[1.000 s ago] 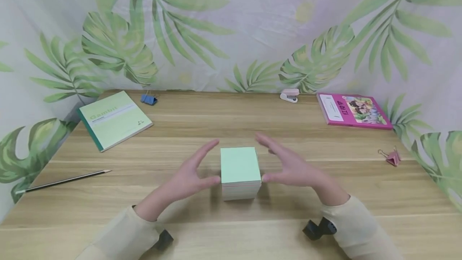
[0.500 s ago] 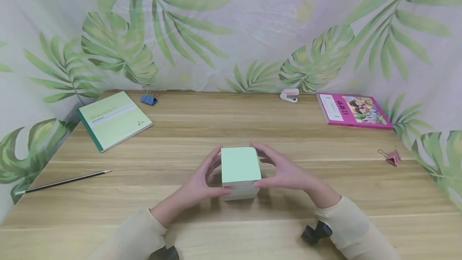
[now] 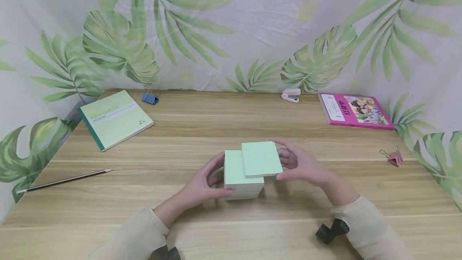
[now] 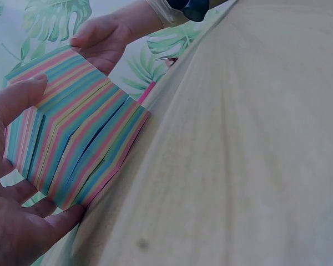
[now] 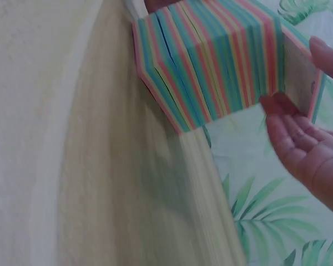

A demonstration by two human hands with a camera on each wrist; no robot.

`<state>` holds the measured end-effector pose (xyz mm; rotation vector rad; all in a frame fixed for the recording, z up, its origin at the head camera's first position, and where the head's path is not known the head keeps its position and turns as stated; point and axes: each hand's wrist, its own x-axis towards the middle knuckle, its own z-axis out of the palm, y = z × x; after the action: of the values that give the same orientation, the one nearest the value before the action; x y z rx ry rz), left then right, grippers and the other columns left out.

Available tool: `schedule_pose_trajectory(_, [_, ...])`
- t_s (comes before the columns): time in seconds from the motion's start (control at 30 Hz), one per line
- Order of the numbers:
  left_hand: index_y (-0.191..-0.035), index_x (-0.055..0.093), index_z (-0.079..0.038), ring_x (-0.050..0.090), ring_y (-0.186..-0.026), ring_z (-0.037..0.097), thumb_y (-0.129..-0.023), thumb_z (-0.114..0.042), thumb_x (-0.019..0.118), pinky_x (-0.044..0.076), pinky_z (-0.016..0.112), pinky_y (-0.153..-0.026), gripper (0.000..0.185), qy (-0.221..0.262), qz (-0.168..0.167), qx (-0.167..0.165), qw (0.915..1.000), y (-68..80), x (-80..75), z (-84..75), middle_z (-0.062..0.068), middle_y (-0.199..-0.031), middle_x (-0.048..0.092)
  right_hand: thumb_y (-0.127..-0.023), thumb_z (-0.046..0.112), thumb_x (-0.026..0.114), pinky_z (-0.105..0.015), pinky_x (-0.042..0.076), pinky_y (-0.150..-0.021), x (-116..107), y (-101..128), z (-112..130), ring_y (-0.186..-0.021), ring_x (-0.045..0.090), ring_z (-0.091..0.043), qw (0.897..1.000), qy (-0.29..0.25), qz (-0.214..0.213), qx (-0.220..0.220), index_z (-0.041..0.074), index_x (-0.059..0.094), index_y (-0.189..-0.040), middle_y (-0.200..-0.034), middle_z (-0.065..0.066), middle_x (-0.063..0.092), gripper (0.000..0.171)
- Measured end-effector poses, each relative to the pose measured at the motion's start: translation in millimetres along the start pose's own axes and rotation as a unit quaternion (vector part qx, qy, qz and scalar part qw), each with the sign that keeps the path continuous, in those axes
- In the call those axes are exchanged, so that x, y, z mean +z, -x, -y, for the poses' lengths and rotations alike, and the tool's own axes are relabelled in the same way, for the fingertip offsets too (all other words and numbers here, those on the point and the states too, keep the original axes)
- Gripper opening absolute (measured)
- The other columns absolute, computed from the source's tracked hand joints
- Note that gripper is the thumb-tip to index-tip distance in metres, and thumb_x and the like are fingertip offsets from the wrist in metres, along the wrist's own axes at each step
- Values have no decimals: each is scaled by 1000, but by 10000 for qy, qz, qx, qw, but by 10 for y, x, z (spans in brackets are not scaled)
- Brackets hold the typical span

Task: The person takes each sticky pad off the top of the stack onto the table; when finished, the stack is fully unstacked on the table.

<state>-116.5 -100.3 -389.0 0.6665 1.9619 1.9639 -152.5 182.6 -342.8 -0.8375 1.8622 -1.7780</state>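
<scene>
A cube of paper notes with a pale green top sits mid-table. My left hand [image 3: 216,175] grips the lower stack [image 3: 234,173] by its left side, thumb at the front and fingers behind. My right hand [image 3: 285,159] holds a thinner top pad [image 3: 261,159] lifted off the stack and shifted right, overhanging it. In the left wrist view the striped pink, blue and yellow sheet edges [image 4: 77,133] fan out between my thumb [image 4: 16,94] and fingers. The right wrist view shows the same striped block [image 5: 211,61] and my right fingers [image 5: 305,133] beside the raised pad.
On the wooden table [image 3: 231,228] lie a green notebook [image 3: 114,118] and a pencil [image 3: 65,180] on the left. A blue binder clip [image 3: 149,98] and pink stapler [image 3: 290,95] lie at the back. A pink book [image 3: 355,110] and pink clip [image 3: 391,157] lie on the right.
Both hands closed in from open around the cube to gripping it. The right hand then lifted the top pad and slid it to the right.
</scene>
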Motion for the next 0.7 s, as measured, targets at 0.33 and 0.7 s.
schedule_pose_trajectory(0.33, [-137,17,-12,30,-119,27,-68,-3,72,31,33,-94,89,-93,-24,16,10000,5,-33,3,13,-136,24,-74,-22,41,-34,38,-89,-417,-362,58,-101,49,-21,9768,-2015,-612,392,8,4,-138,-120,-12,40,79])
schedule_pose_trajectory(0.7, [-137,18,-9,33,-118,28,-68,-3,72,32,35,-93,88,4,59,35,10000,10,-22,23,14,-134,26,-77,-23,36,-41,22,-98,-574,-1186,-68,-96,49,-24,9632,-2107,-951,1371,20,5,-140,-136,-25,13,82])
